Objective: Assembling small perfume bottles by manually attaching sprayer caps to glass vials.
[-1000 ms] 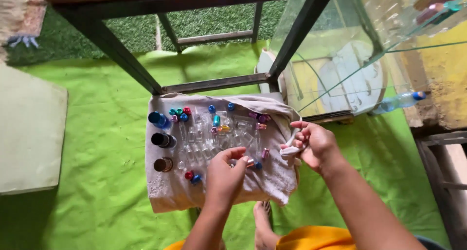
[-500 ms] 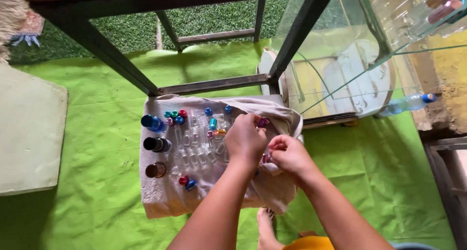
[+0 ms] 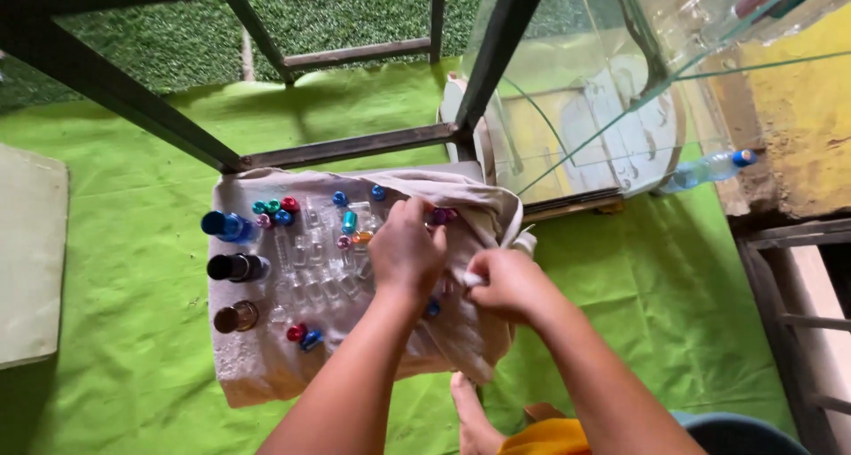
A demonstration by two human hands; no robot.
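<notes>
1. The pale cloth (image 3: 266,366) lies flat on the green mat (image 3: 115,242), with small clear vials (image 3: 310,269) and coloured caps (image 3: 275,211) spread over it.
2. The left hand (image 3: 406,253) rests palm-down over the middle of the cloth, fingers curled on something small; what exactly it grips cannot be told.
3. The right hand (image 3: 507,282) sits just beside it, toward the cloth's right edge, pinching a small pale piece together with a fold of the cloth.
4. The vials lie mostly to the left of both hands, so the left hand is nearer.
5. Three larger dark-capped bottles (image 3: 235,267) lie in a column at the cloth's far left edge, their long axes pointing across the cloth.
</notes>
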